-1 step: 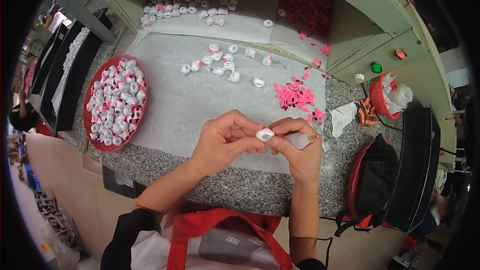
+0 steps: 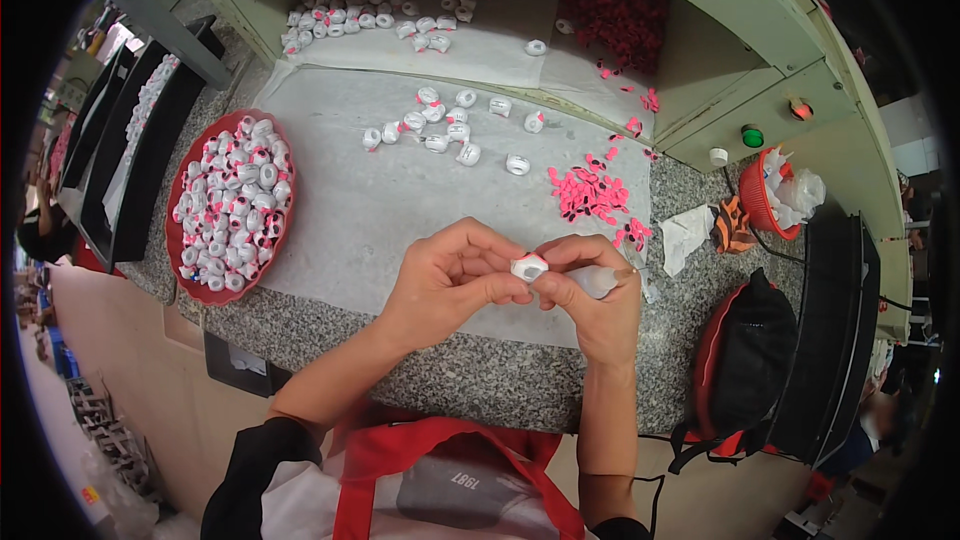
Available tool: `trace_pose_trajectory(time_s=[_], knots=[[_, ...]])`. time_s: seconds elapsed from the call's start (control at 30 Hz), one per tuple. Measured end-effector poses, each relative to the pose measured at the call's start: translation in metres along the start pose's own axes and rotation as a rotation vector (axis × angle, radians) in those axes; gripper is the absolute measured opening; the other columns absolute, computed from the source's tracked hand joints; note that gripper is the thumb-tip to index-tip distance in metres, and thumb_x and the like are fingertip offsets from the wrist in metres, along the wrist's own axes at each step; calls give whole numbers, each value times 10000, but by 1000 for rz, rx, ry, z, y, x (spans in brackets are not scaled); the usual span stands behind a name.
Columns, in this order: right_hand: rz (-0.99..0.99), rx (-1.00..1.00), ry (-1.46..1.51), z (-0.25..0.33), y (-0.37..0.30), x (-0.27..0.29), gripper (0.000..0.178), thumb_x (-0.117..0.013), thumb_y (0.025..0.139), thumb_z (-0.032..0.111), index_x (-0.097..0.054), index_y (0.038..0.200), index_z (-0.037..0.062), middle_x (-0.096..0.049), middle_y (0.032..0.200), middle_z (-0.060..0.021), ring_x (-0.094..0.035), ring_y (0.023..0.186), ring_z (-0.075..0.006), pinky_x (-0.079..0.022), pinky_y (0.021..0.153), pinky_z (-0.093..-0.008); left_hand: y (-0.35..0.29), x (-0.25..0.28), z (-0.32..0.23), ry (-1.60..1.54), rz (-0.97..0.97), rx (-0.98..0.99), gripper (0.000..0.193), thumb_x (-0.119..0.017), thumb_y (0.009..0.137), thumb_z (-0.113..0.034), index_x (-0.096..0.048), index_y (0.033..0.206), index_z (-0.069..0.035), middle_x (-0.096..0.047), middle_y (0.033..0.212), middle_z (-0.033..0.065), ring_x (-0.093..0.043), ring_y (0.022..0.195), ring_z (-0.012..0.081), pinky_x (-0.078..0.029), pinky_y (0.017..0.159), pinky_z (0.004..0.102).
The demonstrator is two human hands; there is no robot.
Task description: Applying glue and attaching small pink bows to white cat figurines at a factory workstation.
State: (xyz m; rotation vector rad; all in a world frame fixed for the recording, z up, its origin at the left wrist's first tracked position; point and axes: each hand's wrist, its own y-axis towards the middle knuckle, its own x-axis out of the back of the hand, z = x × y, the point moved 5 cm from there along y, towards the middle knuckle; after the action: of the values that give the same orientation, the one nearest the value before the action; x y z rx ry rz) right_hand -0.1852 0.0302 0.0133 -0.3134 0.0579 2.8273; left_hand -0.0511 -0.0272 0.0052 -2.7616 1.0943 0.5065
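Over the near part of the white paper sheet [image 2: 340, 230], my two hands meet around one small rounded white piece [image 2: 529, 267] with a pink edge on top. My left hand [image 2: 445, 275] is closed, pinching the piece between thumb and fingers from the left. From the other side my right hand [image 2: 595, 305] steadies it with thumb and fingertips. A small translucent squeeze bottle [image 2: 597, 282] is tucked in my right hand, its narrow tip toward the right. Loose pink oval bits [image 2: 590, 192] lie beyond my right hand. Several similar white pieces [image 2: 457, 130] sit farther back on the paper.
A red scalloped tray [image 2: 178, 265] heaped with white-and-pink pieces stands at left. The green cabinet [image 2: 700, 125] at the back holds more pieces and a pink pile. At right are a red basket [image 2: 770, 215], white cloth [image 2: 686, 238] and black bag [image 2: 755, 360].
The white piece is tilted slightly differently between my fingertips. My right hand and the bottle have shifted a little to the left.
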Motion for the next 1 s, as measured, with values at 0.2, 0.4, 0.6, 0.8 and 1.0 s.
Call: trace_pose_trajectory(time_s=[0.2, 0.4, 0.6, 0.8, 1.0], knots=[[26, 12, 33, -4, 5, -4, 155, -664, 713, 22, -591, 845, -13, -599, 777, -86, -559, 651, -109, -437, 509, -203, 2, 3, -1, 58, -4, 0, 205, -560, 767, 69, -500, 962, 50, -605, 858, 144, -614, 758, 173, -509, 633, 251], [-38, -17, 69, -19, 2, -21, 117, -632, 707, -37, -564, 803, -32, -592, 821, -134, -547, 609, -130, -442, 507, -218, -10, 18, -12, -103, -137, 45, 197, -573, 767, 46, -526, 958, 43, -613, 848, 114, -599, 781, 140, -499, 655, 243], [-42, 26, -233, -33, -12, -43, 127, -627, 709, -18, -562, 818, -12, -598, 875, -132, -548, 632, -120, -445, 518, -215, -39, 66, -41, 651, -317, -166, 146, -612, 747, -7, -599, 892, -9, -625, 789, 85, -598, 702, 109, -481, 610, 238], [-102, 58, -441, -24, -6, -26, 115, -625, 725, 16, -578, 829, 4, -608, 864, -84, -554, 635, -90, -444, 514, -192, -80, 177, -97, 1593, -908, -283, 175, -617, 679, -49, -617, 835, -128, -546, 855, 69, -579, 636, 231, -457, 547, 338], [-72, 57, -486, -21, -5, -25, 106, -633, 726, 19, -594, 825, 10, -597, 798, -45, -544, 641, -77, -435, 533, -187, -6, 131, -84, 1549, -779, -425, 184, -621, 675, -55, -612, 857, -75, -513, 942, 98, -555, 801, 272, -468, 617, 357]])
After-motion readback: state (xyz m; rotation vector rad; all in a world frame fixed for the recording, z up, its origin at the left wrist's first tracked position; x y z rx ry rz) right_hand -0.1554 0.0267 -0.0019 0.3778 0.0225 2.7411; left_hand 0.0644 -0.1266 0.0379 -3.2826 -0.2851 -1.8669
